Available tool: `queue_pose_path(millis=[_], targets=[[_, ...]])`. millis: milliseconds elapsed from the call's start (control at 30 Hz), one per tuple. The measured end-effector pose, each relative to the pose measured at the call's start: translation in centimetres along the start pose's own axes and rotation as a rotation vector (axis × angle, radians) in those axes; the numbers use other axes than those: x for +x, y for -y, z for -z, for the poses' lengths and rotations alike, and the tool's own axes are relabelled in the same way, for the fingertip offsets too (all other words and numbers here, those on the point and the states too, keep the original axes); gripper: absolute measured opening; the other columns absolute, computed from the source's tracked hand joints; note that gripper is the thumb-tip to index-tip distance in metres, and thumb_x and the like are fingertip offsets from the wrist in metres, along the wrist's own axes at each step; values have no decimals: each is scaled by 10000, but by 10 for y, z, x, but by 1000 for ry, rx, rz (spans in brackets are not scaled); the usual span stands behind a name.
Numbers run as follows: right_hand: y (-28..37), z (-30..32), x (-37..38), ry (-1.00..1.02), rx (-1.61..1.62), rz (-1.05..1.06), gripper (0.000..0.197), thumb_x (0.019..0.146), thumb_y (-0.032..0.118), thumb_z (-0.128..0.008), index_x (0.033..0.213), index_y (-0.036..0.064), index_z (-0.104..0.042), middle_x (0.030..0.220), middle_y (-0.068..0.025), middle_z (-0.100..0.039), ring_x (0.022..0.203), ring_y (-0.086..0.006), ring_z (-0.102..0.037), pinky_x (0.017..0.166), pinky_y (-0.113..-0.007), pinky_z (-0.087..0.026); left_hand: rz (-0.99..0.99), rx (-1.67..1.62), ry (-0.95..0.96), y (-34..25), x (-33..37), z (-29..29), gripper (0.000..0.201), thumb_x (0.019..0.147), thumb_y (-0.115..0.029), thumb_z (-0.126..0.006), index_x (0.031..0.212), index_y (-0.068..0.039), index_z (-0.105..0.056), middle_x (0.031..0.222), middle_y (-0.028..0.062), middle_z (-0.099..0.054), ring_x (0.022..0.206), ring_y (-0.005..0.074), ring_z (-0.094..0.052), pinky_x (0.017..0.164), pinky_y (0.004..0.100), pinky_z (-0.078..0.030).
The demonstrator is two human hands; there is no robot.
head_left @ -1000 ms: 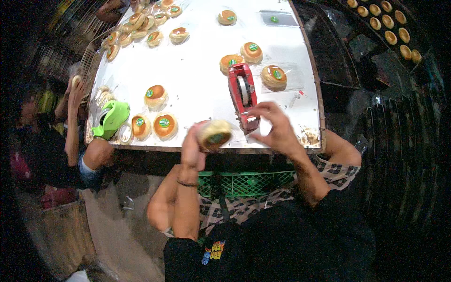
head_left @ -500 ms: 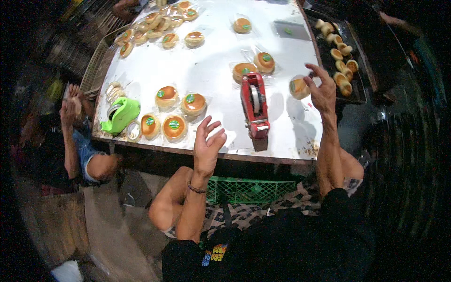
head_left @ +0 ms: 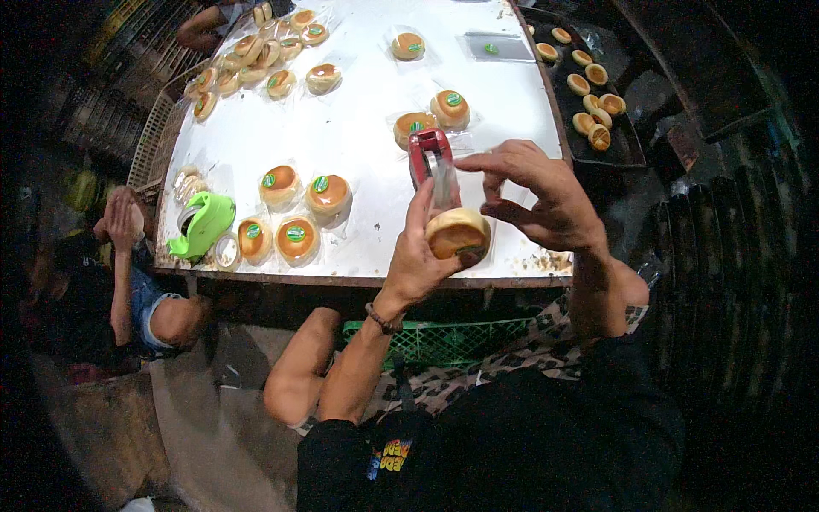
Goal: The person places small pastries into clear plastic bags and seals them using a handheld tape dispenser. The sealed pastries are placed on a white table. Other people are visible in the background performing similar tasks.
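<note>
My left hand (head_left: 418,260) is closed around a round golden-topped bun (head_left: 459,235), holding it above the near part of the table. Whether plastic covers this bun is hard to see. To its right, my right hand (head_left: 546,196) has its fingers apart, the index finger reaching left toward the red tape dispenser (head_left: 426,149). Nothing shows between those fingers. The dispenser stands just beyond the bun and is partly hidden by it and my left hand. Two bagged buns (head_left: 450,109) lie right behind the dispenser.
The white table (head_left: 367,162) carries several bagged buns (head_left: 296,239) at near left and a pile (head_left: 256,55) at far left. A green tape dispenser (head_left: 203,224) sits by the left edge. A dark tray (head_left: 618,141) of buns adjoins at right. Another person's hand (head_left: 125,218) is at left.
The bun at my right hand has come left and nearer, and my left hand now holds it. My right hand has moved left toward the dispenser. The view has shifted slightly.
</note>
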State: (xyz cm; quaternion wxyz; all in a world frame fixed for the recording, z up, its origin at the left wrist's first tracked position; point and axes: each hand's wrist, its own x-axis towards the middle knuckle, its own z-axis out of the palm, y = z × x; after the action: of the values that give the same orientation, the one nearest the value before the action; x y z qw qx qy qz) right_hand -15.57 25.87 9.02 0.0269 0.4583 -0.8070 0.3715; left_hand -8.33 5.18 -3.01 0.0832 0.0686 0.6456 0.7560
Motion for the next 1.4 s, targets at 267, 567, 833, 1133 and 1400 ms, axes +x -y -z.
queue_pose_path(millis=[267,567,833,1133,1400], targets=[[-6,-88,-44,-269,832,-710,1308,582,227,-1008,1619,81,-225,1285,-118,-524,1182,-228,-555,1019,-361,-444,180,-386,-45,14,-33,5,953,806,104,-785,1548,-53,-208,1313,204,-598,1210,265,-625,1008,371,-563],[7,-106,-58,-241,802,-633,1114,674,111,-955,1570,6,-301,1179,-111,-669,1150,-192,-632,1016,-345,-480,290,-723,-36,27,-63,1,654,823,70,-772,1350,-102,-423,1253,141,-607,1181,267,-623,1001,360,-552],[26,-98,-66,-113,394,-648,503,770,127,-879,1235,34,-712,1165,-154,-748,1049,-219,-733,901,-346,-574,296,-614,12,14,-63,5,521,824,75,-752,1276,-74,-541,1204,79,-625,1123,197,-637,954,340,-551],[43,-68,-48,26,235,-621,247,800,77,-847,1017,-8,-765,929,-73,-787,857,-116,-733,784,-279,-590,207,-733,-47,-15,-75,6,288,1021,-249,-634,1167,-1,-647,1176,100,-673,1076,167,-647,936,329,-543],[51,-45,-43,149,27,-310,278,743,39,-863,1006,32,-777,917,-91,-781,835,-206,-761,737,-308,-608,111,-406,-91,-35,-70,6,337,1003,-249,-660,1054,76,-732,1030,158,-755,961,180,-700,929,318,-540]])
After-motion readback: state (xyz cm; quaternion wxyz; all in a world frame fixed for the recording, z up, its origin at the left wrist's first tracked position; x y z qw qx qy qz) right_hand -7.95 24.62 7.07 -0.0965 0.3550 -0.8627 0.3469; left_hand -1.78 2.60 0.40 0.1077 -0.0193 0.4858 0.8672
